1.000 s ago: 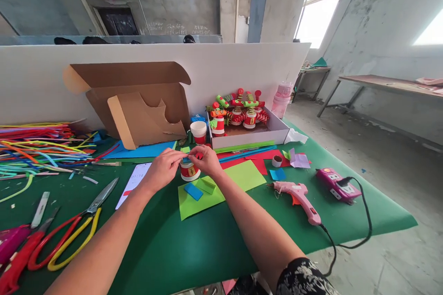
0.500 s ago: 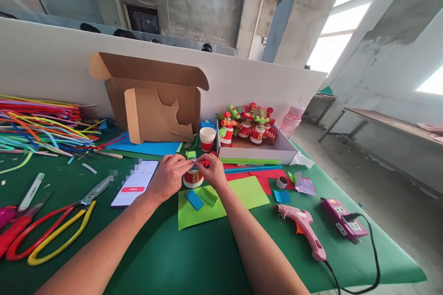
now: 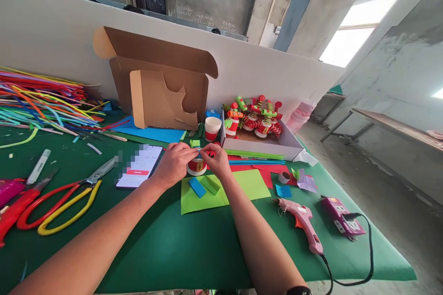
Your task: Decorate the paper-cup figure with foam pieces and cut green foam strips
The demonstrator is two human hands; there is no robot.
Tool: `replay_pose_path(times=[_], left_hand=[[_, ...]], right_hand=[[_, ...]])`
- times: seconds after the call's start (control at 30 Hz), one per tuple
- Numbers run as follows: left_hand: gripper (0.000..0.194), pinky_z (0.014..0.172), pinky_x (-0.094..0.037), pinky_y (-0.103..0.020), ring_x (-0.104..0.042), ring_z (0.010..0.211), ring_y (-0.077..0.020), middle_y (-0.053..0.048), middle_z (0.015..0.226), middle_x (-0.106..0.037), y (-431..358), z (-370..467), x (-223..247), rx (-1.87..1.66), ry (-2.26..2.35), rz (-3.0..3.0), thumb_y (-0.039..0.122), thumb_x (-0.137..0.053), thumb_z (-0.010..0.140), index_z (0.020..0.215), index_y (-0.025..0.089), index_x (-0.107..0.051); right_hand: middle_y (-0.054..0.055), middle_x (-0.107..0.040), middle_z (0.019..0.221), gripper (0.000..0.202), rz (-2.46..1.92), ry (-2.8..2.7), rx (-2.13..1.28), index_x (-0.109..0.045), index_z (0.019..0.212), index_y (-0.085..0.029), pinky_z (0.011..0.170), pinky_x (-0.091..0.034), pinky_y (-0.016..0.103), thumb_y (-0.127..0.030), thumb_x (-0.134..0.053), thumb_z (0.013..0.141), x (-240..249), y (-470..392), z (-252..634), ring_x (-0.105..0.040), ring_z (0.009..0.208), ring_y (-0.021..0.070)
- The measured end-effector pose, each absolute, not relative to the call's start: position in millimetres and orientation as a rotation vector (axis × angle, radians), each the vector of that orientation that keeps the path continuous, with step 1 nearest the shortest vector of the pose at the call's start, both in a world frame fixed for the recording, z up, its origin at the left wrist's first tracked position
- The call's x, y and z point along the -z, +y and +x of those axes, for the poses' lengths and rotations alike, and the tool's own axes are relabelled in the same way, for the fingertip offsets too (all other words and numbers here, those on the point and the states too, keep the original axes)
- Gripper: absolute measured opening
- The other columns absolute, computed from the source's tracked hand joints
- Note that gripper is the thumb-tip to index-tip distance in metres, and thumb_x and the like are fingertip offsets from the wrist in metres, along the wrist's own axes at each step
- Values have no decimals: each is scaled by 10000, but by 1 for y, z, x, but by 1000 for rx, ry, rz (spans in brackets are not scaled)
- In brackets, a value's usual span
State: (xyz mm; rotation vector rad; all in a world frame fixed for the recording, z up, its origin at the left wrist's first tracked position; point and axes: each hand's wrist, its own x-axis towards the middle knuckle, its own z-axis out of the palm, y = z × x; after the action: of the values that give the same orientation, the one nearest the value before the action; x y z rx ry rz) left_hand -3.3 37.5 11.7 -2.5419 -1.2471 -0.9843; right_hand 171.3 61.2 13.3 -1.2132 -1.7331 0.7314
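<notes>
A red and white paper cup (image 3: 196, 167) stands upside down at the centre, just behind a light green sheet (image 3: 242, 186). My left hand (image 3: 176, 162) and my right hand (image 3: 216, 159) meet over its top, fingertips pinched on a small blue piece (image 3: 199, 150) that is mostly hidden. A green paper piece (image 3: 195, 143) shows just behind the fingers. On the sheet lie a blue strip (image 3: 197, 187) and a folded green strip (image 3: 212, 185).
Phone (image 3: 140, 166), scissors (image 3: 93, 179) and coloured pipe cleaners (image 3: 44, 101) are at left. Behind stand a cardboard box (image 3: 159, 97), stacked cups (image 3: 212, 128) and a white tray (image 3: 265, 149) of cup figures. A pink glue gun (image 3: 301, 216) lies at right.
The camera view has tipped downward and shifted, so most things appear higher and slightly to the right. Both hands remain together over the cup with little change in their pinch.
</notes>
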Motion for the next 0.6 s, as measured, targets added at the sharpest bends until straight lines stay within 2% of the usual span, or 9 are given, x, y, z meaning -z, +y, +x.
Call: replay_pose_path(times=[0.6], left_hand=[[496,797,-489,-411,-630,928,-233,-84,1090,-761,36,0,-10,1014,-1144,-2471,27,-380,857,1188,207,-703]], right_hand=[[-5,-623,763,92,-1207,-1704,-681,-619,709,-241,816,-487,320,-266,-604,796,-9,61,170,-585,788,183]])
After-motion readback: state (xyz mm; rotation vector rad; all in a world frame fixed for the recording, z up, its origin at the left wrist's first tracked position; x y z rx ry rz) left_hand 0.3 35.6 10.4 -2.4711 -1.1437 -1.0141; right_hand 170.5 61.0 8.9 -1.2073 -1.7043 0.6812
